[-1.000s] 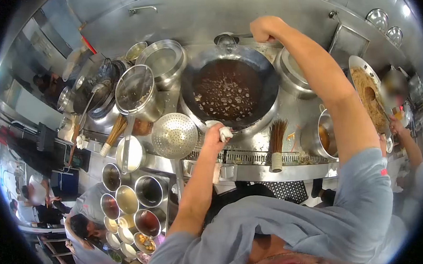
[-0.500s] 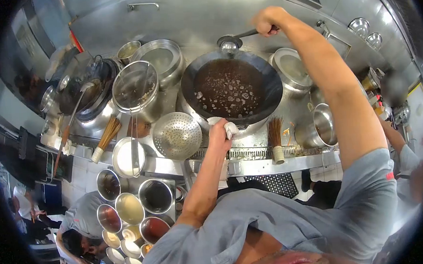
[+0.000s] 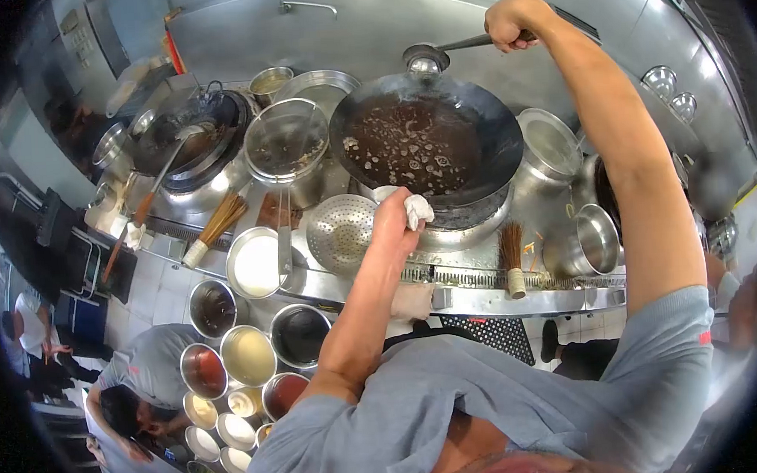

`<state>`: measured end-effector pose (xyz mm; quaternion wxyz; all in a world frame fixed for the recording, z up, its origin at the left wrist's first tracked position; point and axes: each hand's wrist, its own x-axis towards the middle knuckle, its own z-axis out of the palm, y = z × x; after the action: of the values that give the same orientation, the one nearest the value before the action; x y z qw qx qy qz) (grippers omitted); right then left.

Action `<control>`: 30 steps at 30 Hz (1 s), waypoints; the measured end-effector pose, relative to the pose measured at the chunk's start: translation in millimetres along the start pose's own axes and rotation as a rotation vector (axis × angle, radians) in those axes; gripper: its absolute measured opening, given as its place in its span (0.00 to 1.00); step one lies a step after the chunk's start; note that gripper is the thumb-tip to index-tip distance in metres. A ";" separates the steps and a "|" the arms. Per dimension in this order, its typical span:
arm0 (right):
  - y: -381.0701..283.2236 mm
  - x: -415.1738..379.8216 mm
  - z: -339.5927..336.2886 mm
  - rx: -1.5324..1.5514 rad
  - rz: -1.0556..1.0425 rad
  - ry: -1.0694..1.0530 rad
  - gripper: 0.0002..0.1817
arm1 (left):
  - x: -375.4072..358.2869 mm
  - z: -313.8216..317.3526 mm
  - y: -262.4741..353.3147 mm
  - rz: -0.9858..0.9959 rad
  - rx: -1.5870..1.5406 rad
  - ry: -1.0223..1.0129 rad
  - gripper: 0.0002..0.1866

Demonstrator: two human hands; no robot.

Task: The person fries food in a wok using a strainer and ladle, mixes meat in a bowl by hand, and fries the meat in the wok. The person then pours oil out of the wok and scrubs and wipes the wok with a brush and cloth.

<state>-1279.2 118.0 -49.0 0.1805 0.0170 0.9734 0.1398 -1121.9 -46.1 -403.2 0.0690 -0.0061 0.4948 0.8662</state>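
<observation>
Nearby sit colander (image 3: 339, 232) and brush (image 3: 513, 251); left fingers (image 3: 400, 204) clutch cloth (image 3: 419, 210), right fingers (image 3: 498, 31) a ladle (image 3: 427, 60).

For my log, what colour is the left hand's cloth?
The cloth is white, clearest in the head view.

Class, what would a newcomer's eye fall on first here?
Probably the big dark wok at centre, its brown liquid dotted with pale flecks. Next, the left hand gripping a white cloth at the near rim, and the raised right hand holding a ladle at the far rim. Lower left, metal pots crowd together, some filled red, black or cream.
</observation>
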 end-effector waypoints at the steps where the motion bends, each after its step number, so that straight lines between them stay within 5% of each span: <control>1: -5.1 -4.2 -2.5 0.017 -0.018 0.028 0.03 | -0.5 -4.8 1.9 0.004 -0.033 0.000 0.14; 4: -21.9 -5.5 -13.8 -0.036 -0.023 0.015 0.04 | 1.0 -14.5 15.5 -0.026 -0.405 -0.085 0.09; 7: -31.6 -0.9 -18.8 -0.007 -0.026 0.051 0.03 | -0.6 -13.9 40.5 -0.188 -0.434 0.046 0.01; 30: -89.8 -4.1 -41.9 -0.125 -0.070 0.122 0.07 | 23.5 -45.4 58.2 -0.227 -0.748 0.127 0.15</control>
<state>-1288.8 20.2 -35.1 0.1265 -0.0370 0.9719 0.1948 -1155.1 -111.5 -378.3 0.1267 -0.1391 0.1446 0.9714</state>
